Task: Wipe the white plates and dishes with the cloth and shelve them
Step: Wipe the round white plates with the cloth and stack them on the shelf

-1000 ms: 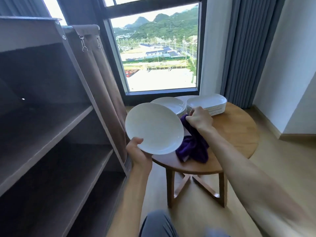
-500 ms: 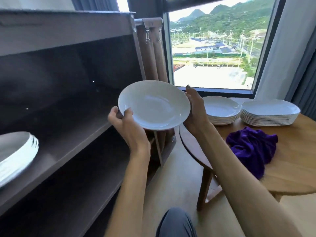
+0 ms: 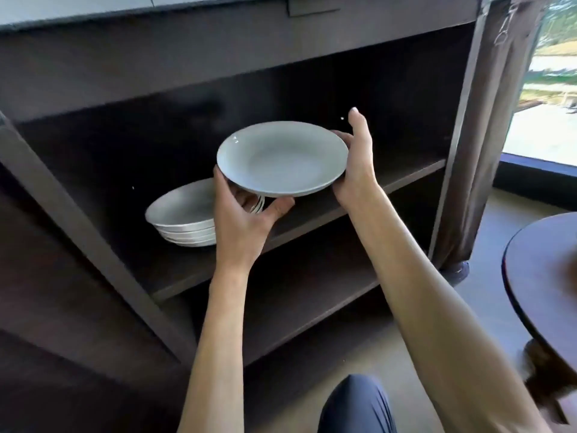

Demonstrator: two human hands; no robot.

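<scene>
White plate [image 3: 282,157] was held level between both hands: left hand [image 3: 242,218] gripped its near-left rim, right hand [image 3: 356,164] cupped its right edge, above the shelf [image 3: 406,176], beside stacked plates [image 3: 182,218].

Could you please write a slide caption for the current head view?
Both hands, left hand and right hand, hold a white plate above the shelf beside the stacked plates.

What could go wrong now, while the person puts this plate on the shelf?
The plate is in the air, held only at its edges by the left hand and right hand, so it may slip. The stack of plates sits just below and left; the plate might knock it, or land off-centre. The shelf front edge is close.
</scene>
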